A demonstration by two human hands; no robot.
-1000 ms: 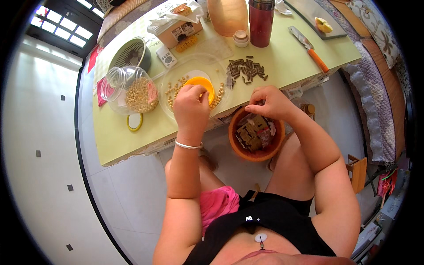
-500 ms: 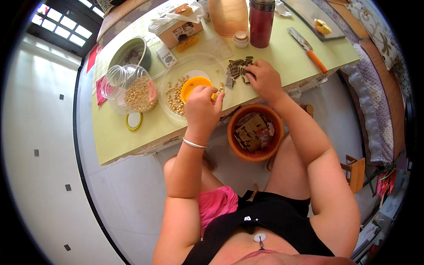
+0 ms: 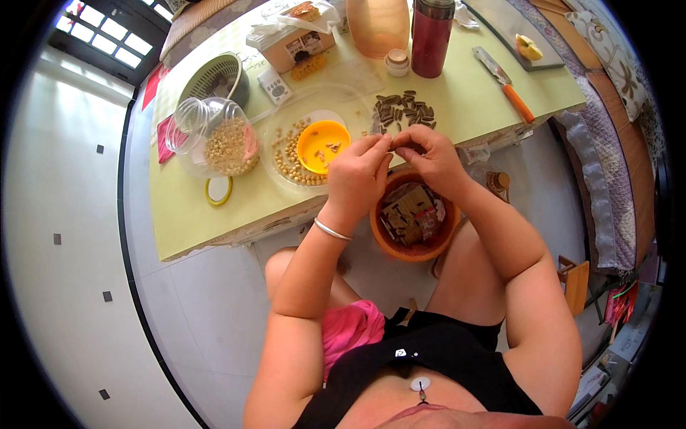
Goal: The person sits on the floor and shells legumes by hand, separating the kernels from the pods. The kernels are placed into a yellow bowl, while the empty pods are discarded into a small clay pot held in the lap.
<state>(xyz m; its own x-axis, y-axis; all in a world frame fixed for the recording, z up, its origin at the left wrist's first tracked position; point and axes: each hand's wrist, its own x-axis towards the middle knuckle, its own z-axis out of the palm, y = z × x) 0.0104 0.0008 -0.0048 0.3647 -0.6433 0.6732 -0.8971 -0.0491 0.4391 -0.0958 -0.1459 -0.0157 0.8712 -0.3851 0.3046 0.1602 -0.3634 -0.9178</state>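
Observation:
My left hand (image 3: 357, 170) and my right hand (image 3: 434, 163) meet over the table's front edge, fingertips pinched together. Between them is a small item, mostly hidden, that appears to be a sunflower seed. Just beyond lies a pile of dark striped sunflower seeds (image 3: 406, 110) on the table. Left of my left hand, a round yellow dish (image 3: 311, 148) holds several small kernels. It sits in a clear shallow tray (image 3: 269, 127), with pale round beans (image 3: 289, 166) scattered around it.
Below my hands stands an orange bin (image 3: 382, 242) with scraps inside. A clear jar of beans (image 3: 230, 146) lies tipped left, near a yellow-rimmed lid (image 3: 219, 191). Behind are a green colander (image 3: 239, 82), a box (image 3: 294, 48) and a red flask (image 3: 431, 43). An orange-handled knife (image 3: 516, 101) lies right.
My right hand has left the seed pile and come toward me. My left hand has moved right from the yellow dish, uncovering the kernels in it. The fingertips of both now meet.

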